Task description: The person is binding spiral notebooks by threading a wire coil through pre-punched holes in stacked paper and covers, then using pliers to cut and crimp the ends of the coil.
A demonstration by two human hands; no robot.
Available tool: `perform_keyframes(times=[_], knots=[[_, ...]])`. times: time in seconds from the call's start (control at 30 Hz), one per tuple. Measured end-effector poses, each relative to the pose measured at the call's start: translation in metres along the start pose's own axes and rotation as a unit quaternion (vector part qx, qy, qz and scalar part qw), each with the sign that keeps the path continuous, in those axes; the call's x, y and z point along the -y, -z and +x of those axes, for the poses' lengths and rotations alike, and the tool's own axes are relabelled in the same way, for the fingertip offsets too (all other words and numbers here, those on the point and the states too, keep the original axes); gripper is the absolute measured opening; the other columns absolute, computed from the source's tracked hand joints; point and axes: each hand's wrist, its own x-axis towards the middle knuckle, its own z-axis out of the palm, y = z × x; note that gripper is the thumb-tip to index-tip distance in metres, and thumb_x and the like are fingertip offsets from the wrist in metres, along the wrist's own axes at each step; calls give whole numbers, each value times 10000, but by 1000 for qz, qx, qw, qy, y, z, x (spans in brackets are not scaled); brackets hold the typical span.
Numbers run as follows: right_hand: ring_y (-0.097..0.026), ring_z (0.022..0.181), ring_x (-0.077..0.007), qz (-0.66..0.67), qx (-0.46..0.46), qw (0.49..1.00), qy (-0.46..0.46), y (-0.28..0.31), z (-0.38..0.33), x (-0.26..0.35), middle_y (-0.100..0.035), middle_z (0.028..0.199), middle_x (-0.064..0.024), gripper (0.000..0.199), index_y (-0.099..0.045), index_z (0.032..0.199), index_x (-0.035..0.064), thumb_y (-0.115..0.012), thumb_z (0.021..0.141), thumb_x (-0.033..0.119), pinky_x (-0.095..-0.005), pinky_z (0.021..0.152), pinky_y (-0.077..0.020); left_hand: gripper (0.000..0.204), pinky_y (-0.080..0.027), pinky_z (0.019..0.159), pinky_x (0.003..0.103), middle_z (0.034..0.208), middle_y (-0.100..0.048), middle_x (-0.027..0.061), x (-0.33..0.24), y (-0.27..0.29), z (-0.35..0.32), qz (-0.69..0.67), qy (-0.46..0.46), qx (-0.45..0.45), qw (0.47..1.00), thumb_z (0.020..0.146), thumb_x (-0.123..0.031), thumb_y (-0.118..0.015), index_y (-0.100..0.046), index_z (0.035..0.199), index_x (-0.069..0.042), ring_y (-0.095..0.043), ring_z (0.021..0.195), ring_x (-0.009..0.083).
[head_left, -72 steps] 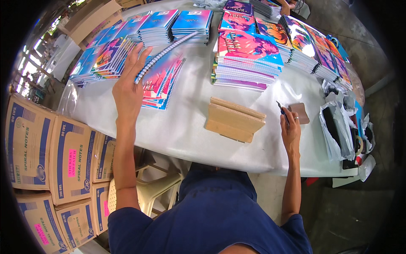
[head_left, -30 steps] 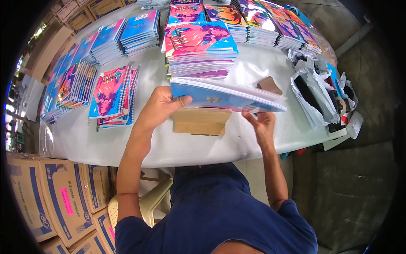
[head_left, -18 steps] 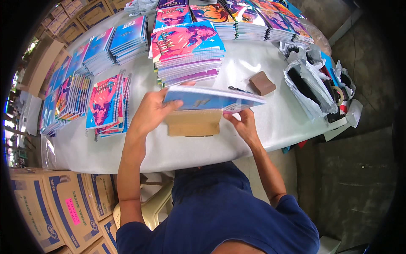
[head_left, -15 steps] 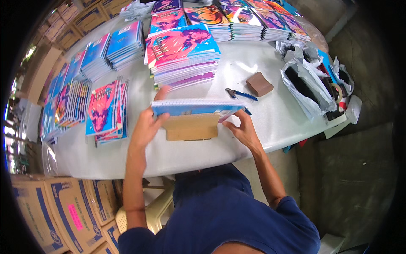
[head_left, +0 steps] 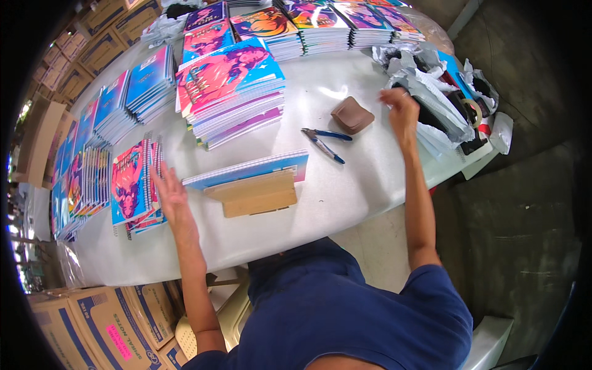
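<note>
A spiral-bound-size notebook [head_left: 246, 172] with a blue and pink cover stands on its edge, tilted, against a brown block-like stand [head_left: 262, 196] near the table's front. My left hand [head_left: 174, 200] is open, fingers spread, between that notebook and a small stack of pink and blue notebooks [head_left: 132, 182]. My right hand [head_left: 402, 114] is raised at the left edge of a torn white plastic bag [head_left: 441, 102] with dark contents. Its fingers are bent and slightly blurred; whether they hold anything is unclear. Blue-handled pliers [head_left: 327, 143] and a brown block [head_left: 353, 115] lie between my hands.
A tall notebook stack [head_left: 231, 92] stands beyond the stand, with more stacks [head_left: 317, 28] along the far side and blue ones [head_left: 150, 77] at left. A tape roll [head_left: 473, 114] sits by the bags. Cardboard cartons [head_left: 114, 324] stand below the table's left side.
Both hands have let go of the notebook, which stays standing at the brown stand. My left hand has moved left; my right hand has gone right and away to the plastic bag.
</note>
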Motion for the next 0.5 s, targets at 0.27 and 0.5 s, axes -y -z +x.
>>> perform_keyframes(times=[0.27, 0.5], knots=[[-661, 813, -398, -480, 97, 872, 26, 20, 26, -119, -660, 857, -224, 169, -636, 859, -8, -699, 734, 87, -479, 747, -531, 875, -136, 1172, 463, 1587, -184, 148, -30, -5, -3, 29, -52, -16, 998, 912, -469, -602, -97, 1549, -143, -178, 1463, 324], [-640, 833, -423, -446, 176, 878, -9, 48, 40, -120, -646, 873, -250, 138, -640, 922, 7, -618, 790, 40, -508, 738, -502, 728, -144, 1172, 423, 1588, -191, 145, -62, -20, -1, 86, -115, -3, 990, 954, -184, -578, -155, 1539, -94, -172, 1465, 306]])
